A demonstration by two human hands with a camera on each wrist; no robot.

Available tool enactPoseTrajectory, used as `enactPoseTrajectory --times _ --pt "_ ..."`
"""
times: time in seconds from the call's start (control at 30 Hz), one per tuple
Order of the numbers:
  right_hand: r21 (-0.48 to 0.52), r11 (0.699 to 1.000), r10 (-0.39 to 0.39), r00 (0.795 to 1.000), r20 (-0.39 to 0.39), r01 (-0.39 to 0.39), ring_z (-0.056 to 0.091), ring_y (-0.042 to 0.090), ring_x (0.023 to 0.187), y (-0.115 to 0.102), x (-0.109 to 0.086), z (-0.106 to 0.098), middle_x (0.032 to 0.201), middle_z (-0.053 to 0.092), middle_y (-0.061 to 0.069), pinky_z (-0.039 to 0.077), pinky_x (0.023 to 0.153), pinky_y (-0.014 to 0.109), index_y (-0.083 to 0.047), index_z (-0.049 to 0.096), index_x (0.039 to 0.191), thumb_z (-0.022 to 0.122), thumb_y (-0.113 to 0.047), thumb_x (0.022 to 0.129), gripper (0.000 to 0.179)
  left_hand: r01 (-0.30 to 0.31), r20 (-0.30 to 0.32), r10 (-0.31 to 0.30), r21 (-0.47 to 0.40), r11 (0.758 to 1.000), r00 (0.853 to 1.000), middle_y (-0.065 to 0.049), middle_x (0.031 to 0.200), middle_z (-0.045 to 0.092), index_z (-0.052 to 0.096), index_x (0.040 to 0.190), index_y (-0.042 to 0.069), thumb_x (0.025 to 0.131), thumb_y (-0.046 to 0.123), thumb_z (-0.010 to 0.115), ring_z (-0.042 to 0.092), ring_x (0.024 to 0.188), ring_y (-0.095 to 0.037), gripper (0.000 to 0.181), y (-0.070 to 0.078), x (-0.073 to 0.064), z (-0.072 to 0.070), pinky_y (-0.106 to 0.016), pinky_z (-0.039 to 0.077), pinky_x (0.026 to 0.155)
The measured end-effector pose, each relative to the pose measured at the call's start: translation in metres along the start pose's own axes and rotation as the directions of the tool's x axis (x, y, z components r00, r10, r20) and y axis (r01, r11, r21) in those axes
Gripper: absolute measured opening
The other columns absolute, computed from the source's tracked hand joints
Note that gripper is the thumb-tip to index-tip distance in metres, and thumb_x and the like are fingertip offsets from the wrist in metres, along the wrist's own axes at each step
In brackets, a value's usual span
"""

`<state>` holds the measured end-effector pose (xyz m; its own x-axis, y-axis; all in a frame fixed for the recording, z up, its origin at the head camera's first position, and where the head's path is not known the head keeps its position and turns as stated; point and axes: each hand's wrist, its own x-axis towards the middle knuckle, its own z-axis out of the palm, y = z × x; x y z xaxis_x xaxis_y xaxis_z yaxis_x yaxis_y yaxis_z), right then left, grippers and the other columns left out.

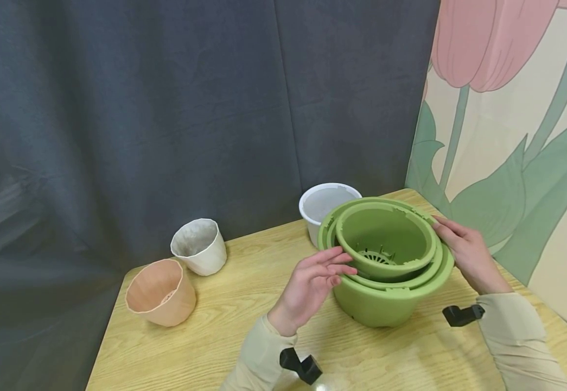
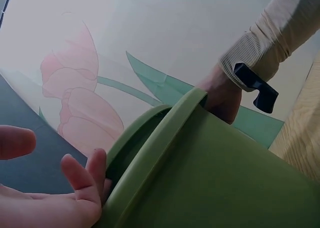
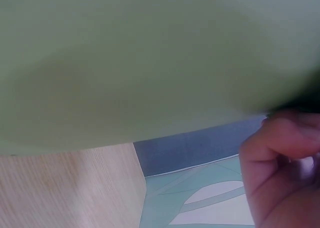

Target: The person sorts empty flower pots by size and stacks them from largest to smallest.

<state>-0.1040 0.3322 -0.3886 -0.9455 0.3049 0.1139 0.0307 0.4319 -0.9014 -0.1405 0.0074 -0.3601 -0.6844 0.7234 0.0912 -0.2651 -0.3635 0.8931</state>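
A stack of green plastic flowerpots sits at the right of the table in the head view. The large outer pot (image 1: 376, 307) surrounds a middle one, whose rim shows as a ring, and a small inner pot (image 1: 395, 233) with a slotted bottom lies tilted inside. My right hand (image 1: 469, 250) grips the outer rim at the far right side; curled fingers (image 3: 270, 148) show under that rim in the right wrist view. At the left side my left hand (image 1: 305, 290) has its fingers extended, with fingertips right at the pots' rims.
Behind the stack stands a white pot (image 1: 314, 228), partly hidden. A whitish faceted pot (image 1: 210, 258) and a peach faceted pot (image 1: 178, 301) stand at the table's left. A dark curtain (image 1: 190, 108) hangs behind the wooden table (image 1: 244, 304); a tulip-painted wall (image 1: 488, 163) borders the right.
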Motion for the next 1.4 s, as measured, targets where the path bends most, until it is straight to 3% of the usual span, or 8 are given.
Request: enactPoseTrajectory --times 0.17,0.33,0.5,0.63,0.87,0.97,1.17,1.4 --pt "0.003 1.0 -0.004 1.0 -0.005 0.004 0.046 -0.021 0.106 0.0 0.001 0.001 0.128 0.055 -0.02 0.041 0.079 0.002 -0.002 0.041 0.144 0.046 -0.043 0.099 0.062 0.026 -0.012 -0.026 0.025 0.999 1.0 0.002 0.114 0.061 0.029 0.143 -0.013 0.09 0.002 0.034 0.065 0.094 -0.006 0.054 0.003 0.001 0.0 -0.022 0.041 0.083" --pt "-0.018 1.0 0.006 1.0 -0.012 -0.007 0.046 -0.02 0.107 0.0 0.002 0.001 0.13 0.055 -0.018 0.04 0.079 0.001 -0.002 0.04 0.145 0.045 -0.044 0.099 0.062 0.064 -0.059 -0.06 0.072 0.995 0.996 -0.008 0.122 0.058 0.034 0.141 -0.01 0.092 0.005 0.039 0.064 0.093 -0.006 0.052 0.006 0.003 0.004 -0.024 0.041 0.086" --pt "-0.031 0.999 0.027 1.0 0.002 -0.027 0.044 -0.02 0.108 -0.001 0.002 0.001 0.148 0.044 0.007 0.042 0.078 0.002 -0.003 0.038 0.146 0.042 -0.046 0.1 0.063 0.089 -0.09 -0.077 0.149 0.985 0.993 -0.021 0.127 0.055 0.035 0.14 -0.01 0.093 0.007 0.045 0.062 0.093 -0.005 0.051 0.006 0.005 0.008 -0.023 0.042 0.087" --pt "-0.006 1.0 0.024 1.0 0.015 -0.024 0.043 -0.023 0.102 -0.001 0.001 0.002 0.152 0.031 0.025 0.046 0.075 0.005 0.0 0.035 0.147 0.041 -0.045 0.1 0.065 0.096 -0.111 -0.073 0.225 0.97 0.991 -0.03 0.125 0.056 0.036 0.14 -0.009 0.094 0.008 0.046 0.063 0.098 -0.01 0.05 0.005 0.003 0.011 -0.023 0.043 0.088" --pt "-0.004 1.0 0.017 1.0 0.009 -0.017 0.045 -0.025 0.097 -0.001 0.001 0.002 0.151 0.031 0.026 0.047 0.074 0.006 0.001 0.036 0.146 0.042 -0.044 0.1 0.064 0.098 -0.125 -0.063 0.304 0.948 0.99 -0.028 0.131 0.055 0.038 0.14 -0.009 0.094 0.01 0.048 0.058 0.12 -0.036 0.05 0.005 -0.002 0.015 -0.025 0.046 0.091" --pt "-0.002 1.0 0.012 1.0 0.005 -0.012 0.045 -0.024 0.099 -0.001 0.001 0.002 0.15 0.031 0.028 0.046 0.074 0.006 0.001 0.037 0.146 0.042 -0.044 0.1 0.064 0.092 -0.115 -0.06 0.305 0.948 0.992 -0.027 0.138 0.049 0.036 0.141 -0.01 0.096 0.011 0.047 0.056 0.122 -0.037 0.05 0.006 -0.004 0.017 -0.025 0.047 0.091" --pt "-0.03 0.999 0.028 1.0 -0.002 -0.028 0.041 -0.013 0.119 -0.001 0.001 0.002 0.151 0.031 0.025 0.039 0.079 0.0 -0.001 0.037 0.146 0.041 -0.046 0.1 0.064 0.086 -0.112 -0.053 0.309 0.947 0.992 -0.027 0.143 0.043 0.034 0.142 -0.011 0.097 0.012 0.047 0.055 0.123 -0.038 0.052 0.006 -0.006 0.02 -0.029 0.049 0.096" --pt "-0.014 1.0 0.023 1.0 0.004 -0.022 0.044 -0.021 0.104 -0.001 0.0 0.001 0.151 0.03 0.027 0.043 0.076 0.004 0.0 0.036 0.146 0.042 -0.045 0.1 0.065 0.089 -0.129 -0.047 0.34 0.936 0.99 -0.022 0.141 0.05 0.037 0.142 -0.008 0.096 0.015 0.052 0.061 0.113 -0.036 0.053 0.007 -0.008 0.021 -0.032 0.049 0.097"
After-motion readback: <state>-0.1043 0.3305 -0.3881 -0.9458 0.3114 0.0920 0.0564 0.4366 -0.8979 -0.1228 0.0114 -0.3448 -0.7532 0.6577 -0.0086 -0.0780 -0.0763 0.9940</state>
